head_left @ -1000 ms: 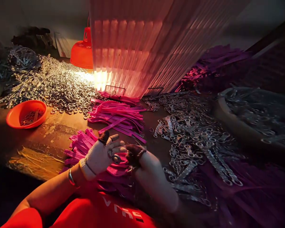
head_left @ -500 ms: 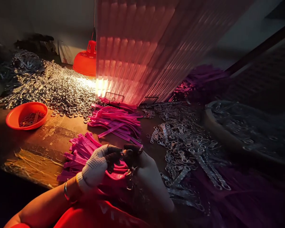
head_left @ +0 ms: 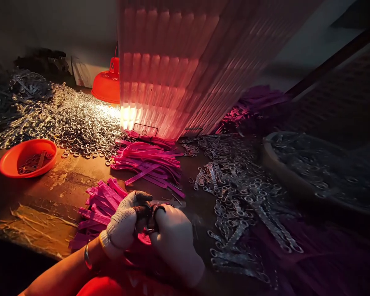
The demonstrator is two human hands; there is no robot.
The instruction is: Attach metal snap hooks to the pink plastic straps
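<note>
At the lower middle, my left hand (head_left: 123,224) wears a white dotted glove with dark fingertips, and its fingers are closed on something small I cannot make out. My right hand (head_left: 174,238), gloved in white too, is curled in close against it, fingers bent round a dark ring-like piece. Part of a pink strap shows between and below both hands. Beside the left hand lies a pile of pink straps (head_left: 101,205); a second bundle of pink straps (head_left: 148,162) is beyond the hands.
A heap of metal rings (head_left: 80,119) glitters under a red lamp (head_left: 106,86). An orange bowl (head_left: 6,162) stands left. A corrugated clear panel (head_left: 163,74) rises behind. Metal chain pieces (head_left: 234,201) and a large basin (head_left: 274,164) are on the right.
My right hand has turned and moved left and slightly down, closer over my left hand. The whole view has shifted slightly.
</note>
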